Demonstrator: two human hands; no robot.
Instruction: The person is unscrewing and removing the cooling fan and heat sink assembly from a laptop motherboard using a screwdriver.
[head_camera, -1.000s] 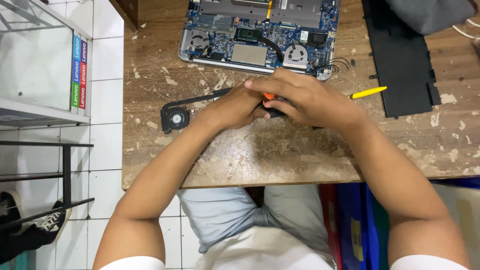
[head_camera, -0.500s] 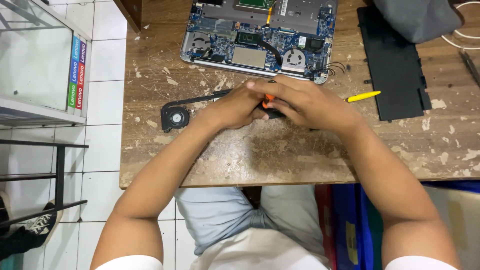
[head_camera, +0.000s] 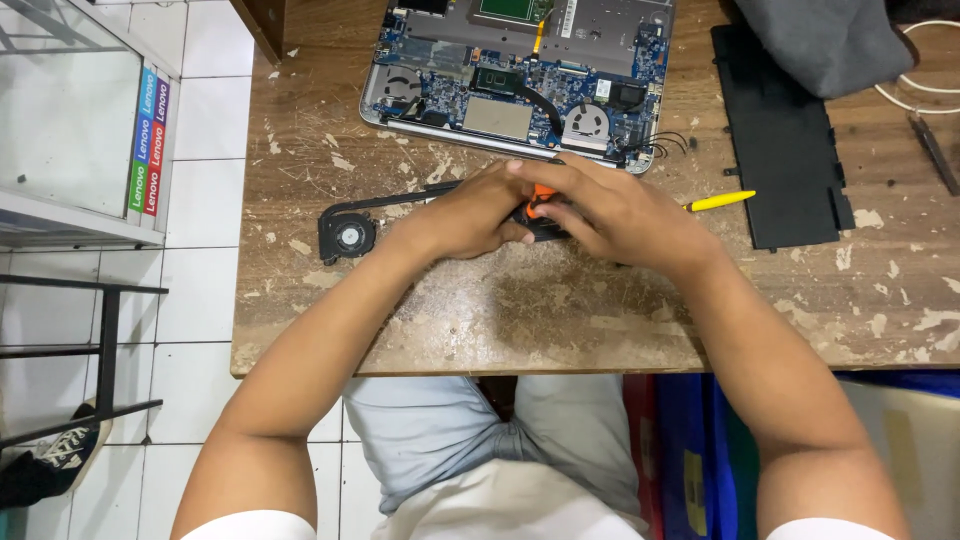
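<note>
My left hand (head_camera: 465, 212) and my right hand (head_camera: 610, 212) meet over the middle of the worn wooden table (head_camera: 560, 300). Between the fingers shows an orange-handled tool (head_camera: 540, 200), gripped by the right hand. The left hand presses on a black laptop cooling fan assembly (head_camera: 350, 232), whose round fan lies to the left and whose arm runs under my hands. Just beyond my hands lies an opened laptop (head_camera: 520, 75) with its blue circuit board exposed. What the tool tip touches is hidden by my fingers.
A yellow-handled tool (head_camera: 720, 201) lies right of my hands. A black flat laptop cover (head_camera: 780, 140) rests at the right, grey cloth (head_camera: 830, 40) above it, white cable and pliers (head_camera: 935, 150) at far right. A glass cabinet (head_camera: 70, 120) stands left over white floor tiles.
The hands stay locked together over the fan assembly. The view has shifted slightly, so the laptop and table appear a little lower in the frame.
</note>
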